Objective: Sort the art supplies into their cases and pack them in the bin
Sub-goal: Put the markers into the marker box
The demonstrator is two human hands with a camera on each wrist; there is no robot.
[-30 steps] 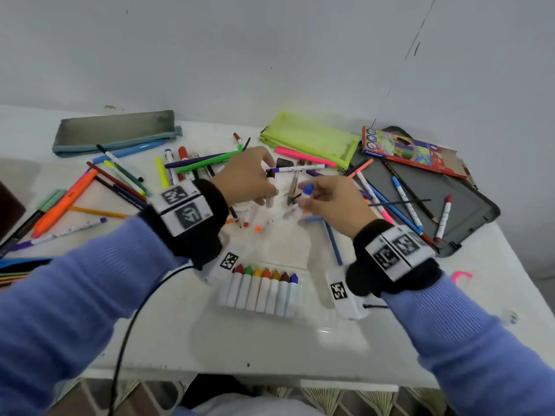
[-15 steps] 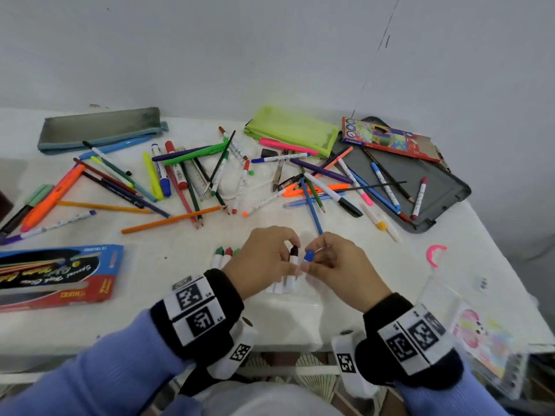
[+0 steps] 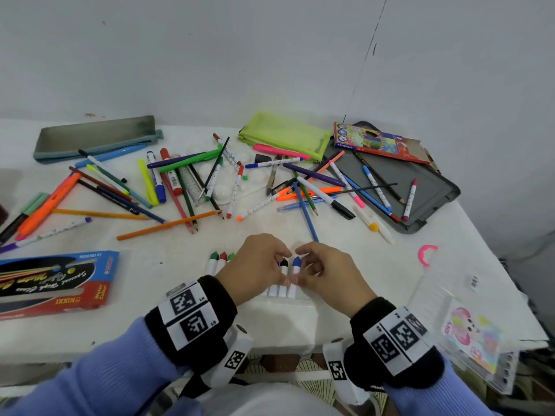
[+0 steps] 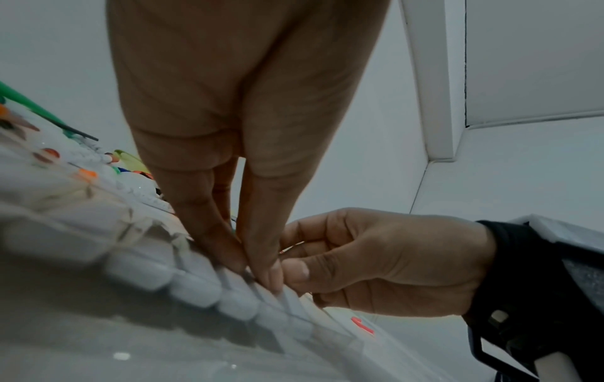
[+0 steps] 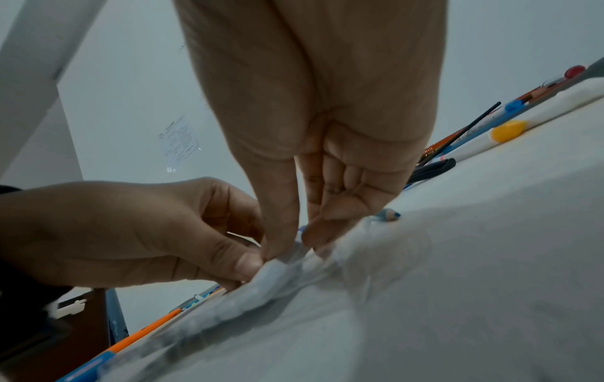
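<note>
A row of white-barrelled crayons [image 3: 222, 261] with coloured tips lies in a clear sleeve [image 3: 288, 307] near the table's front edge. My left hand [image 3: 279, 265] covers the middle of the row and pinches the black-tipped crayon [image 3: 283, 263] between thumb and forefinger. My right hand [image 3: 301, 265] pinches the blue-tipped crayon [image 3: 296, 261] at the right end of the row. In the left wrist view the left fingertips [image 4: 261, 268] press down onto the white barrels [image 4: 196, 287]. The right wrist view shows the right fingertips [image 5: 278, 245] closed on the end barrel.
A loose pile of pens and pencils [image 3: 210, 181] fills the table's middle. Behind lie a grey pouch [image 3: 96, 136], a green mesh pouch [image 3: 285, 133], a pencil box [image 3: 381, 142] and a grey tray [image 3: 426, 187]. A blue-red box [image 3: 57, 280] is front left, a clear case [image 3: 477, 334] front right.
Both hands came back from the pile in the middle to the crayon row at the front edge, carrying the blue-tipped crayon. Over the last half second they have barely moved.
</note>
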